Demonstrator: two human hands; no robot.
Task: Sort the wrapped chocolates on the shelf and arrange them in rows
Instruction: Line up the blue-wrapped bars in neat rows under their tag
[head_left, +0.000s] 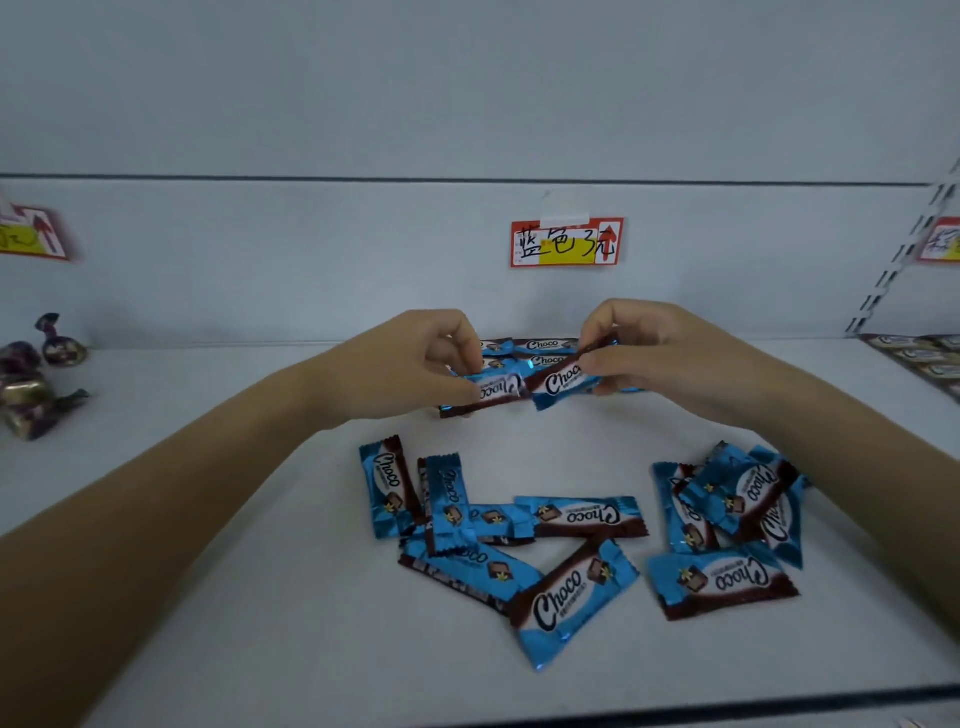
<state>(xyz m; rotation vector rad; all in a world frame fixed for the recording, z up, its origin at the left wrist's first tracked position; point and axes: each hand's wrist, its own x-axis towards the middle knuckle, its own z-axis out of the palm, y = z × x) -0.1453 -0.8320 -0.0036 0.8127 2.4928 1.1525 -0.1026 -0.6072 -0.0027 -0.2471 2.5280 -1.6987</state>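
Note:
Blue and brown "Choco" wrapped chocolates lie on a white shelf (208, 597). My left hand (410, 364) pinches one chocolate (493, 391) just above the shelf. Beside it, my right hand (644, 348) pinches another chocolate (563, 382), tilted, its end nearly touching the left one. Behind the hands a few chocolates (543, 347) lie flat in a row near the back wall, partly hidden. In front, a loose pile (498, 540) of several chocolates sits in the middle, and another pile (732, 525) lies at the right.
A red and yellow price label (567, 242) is stuck on the back wall. Purple and gold twist-wrapped sweets (36, 379) sit at the left. Other flat wrapped bars (919, 358) lie in rows at the far right. The shelf's front edge (675, 701) runs along the bottom.

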